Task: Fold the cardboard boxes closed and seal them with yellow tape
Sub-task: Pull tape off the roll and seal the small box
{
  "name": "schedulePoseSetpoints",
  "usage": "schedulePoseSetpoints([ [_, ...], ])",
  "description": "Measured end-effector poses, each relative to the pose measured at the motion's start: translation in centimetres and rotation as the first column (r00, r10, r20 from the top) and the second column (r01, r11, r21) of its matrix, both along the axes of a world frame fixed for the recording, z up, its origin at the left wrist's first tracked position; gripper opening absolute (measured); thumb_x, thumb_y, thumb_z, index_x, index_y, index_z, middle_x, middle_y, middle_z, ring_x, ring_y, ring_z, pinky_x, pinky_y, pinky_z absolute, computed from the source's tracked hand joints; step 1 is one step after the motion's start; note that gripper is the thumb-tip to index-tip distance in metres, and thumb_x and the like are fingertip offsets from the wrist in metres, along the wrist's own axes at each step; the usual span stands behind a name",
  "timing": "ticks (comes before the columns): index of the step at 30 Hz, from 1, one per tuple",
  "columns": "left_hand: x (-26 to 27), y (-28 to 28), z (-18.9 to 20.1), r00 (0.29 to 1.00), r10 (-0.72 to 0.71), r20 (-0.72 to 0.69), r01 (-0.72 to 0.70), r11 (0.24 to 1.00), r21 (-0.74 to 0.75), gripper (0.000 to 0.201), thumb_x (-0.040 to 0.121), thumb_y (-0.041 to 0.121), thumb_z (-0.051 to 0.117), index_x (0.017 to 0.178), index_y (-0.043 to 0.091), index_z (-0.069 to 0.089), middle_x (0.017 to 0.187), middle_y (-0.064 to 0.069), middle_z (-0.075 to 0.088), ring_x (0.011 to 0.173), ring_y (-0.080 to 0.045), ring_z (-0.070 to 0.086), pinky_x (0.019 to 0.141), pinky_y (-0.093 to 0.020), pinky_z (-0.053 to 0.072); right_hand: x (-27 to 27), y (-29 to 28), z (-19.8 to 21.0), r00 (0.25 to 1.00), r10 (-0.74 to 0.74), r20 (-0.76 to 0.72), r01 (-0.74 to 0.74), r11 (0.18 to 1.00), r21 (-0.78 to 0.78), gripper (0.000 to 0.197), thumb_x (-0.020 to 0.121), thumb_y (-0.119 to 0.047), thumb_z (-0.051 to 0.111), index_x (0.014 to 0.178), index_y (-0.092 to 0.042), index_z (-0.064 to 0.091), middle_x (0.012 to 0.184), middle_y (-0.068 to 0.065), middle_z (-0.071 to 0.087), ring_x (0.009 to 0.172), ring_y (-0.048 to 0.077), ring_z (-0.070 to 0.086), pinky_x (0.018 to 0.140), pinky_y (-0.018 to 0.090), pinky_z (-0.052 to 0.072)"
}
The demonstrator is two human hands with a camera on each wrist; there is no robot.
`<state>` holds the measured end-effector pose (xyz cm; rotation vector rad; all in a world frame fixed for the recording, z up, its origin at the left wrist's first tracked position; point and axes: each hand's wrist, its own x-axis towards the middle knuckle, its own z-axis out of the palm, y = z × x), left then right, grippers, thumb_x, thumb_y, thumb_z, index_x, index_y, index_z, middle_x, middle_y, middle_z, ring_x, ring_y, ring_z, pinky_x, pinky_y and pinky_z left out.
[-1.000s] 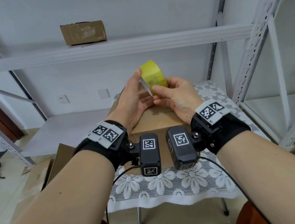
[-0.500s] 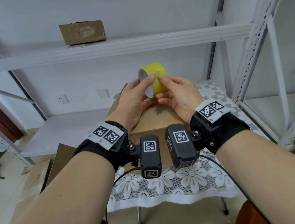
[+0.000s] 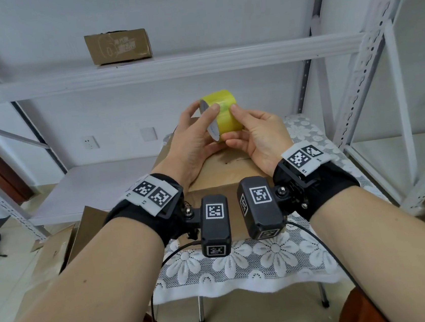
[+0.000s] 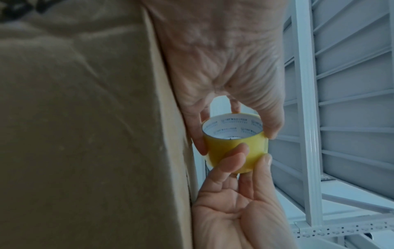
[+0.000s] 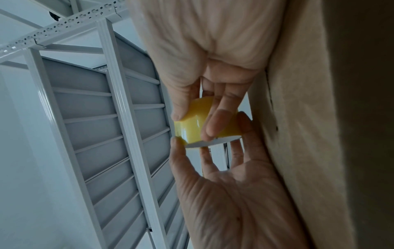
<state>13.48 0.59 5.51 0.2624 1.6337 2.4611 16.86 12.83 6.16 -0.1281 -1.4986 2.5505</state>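
- One roll of yellow tape [image 3: 223, 114] is sitting up between the fingers.
- Two hands are showing: a left hand [image 3: 194, 147] and a right hand [image 3: 259, 137].
- Two cardboard boxes are standing whole: one box on the table [image 3: 223, 171], one small box on the upper shelf [image 3: 118, 46].
- Some flattened cardboard pieces [image 3: 57, 247] are lying on the floor at the left; their number cannot be told.
- Two black wrist cameras [image 3: 214, 225] are hanging side by side.
- One lace-covered table [image 3: 244, 265] is standing here.
- Two wall plates [image 3: 90, 142] are showing on the wall behind.
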Motion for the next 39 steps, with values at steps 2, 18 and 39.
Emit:
schedulePoseSetpoints([
  [2, -0.1, -0.05, -0.09, 1.0, 0.01, 0.016, -0.01, 1.0, -0.009, 0.053, 0.09, 0.026, 0.068, 0.137, 0.02, 0.043, 0.127, -0.016, 0.06, 0.103, -0.032, 0.069, 0.079, -0.039, 0.059, 0.01, -0.03, -0.02, 1.0, 0.0, -0.011, 0.0, 1.0, 0.002, 0.01, 0.09, -0.014, 0.063, 0.086, -0.005, 0.063, 0.071, 0.011, 0.068, 0.047, 0.015, 0.064, 0.045, 0.02, 0.053],
  [18, -0.09, 0.11, -0.11, 0.999, 0.028, 0.025, -0.027, 0.998, -0.05, 0.05, 0.092, 0.034, 0.064, 0.134, 0.019, 0.042, 0.123, -0.018, 0.062, 0.099, -0.032, 0.07, 0.079, -0.04, 0.06, -0.07, 0.04, -0.08, 0.999, 0.046, 0.009, -0.046, 0.999, 0.019, 0.011, 0.092, -0.02, 0.061, 0.088, -0.01, 0.062, 0.082, 0.014, 0.067, 0.049, 0.015, 0.065, 0.045, 0.021, 0.053],
  [39, -0.42, 0.14, -0.23, 0.999, 0.035, 0.003, -0.035, 0.999, -0.01, 0.052, 0.091, 0.033, 0.066, 0.132, 0.01, 0.043, 0.118, -0.018, 0.065, 0.098, -0.028, 0.071, 0.083, -0.035, 0.058, -0.8, -0.25, -0.92, 1.0, -0.011, -0.01, 0.013, 0.955, 0.296, 0.017, 0.077, -0.016, 0.078, 0.087, -0.011, 0.065, 0.073, 0.004, 0.063, 0.053, 0.01, 0.053, 0.047, 0.022, 0.042],
])
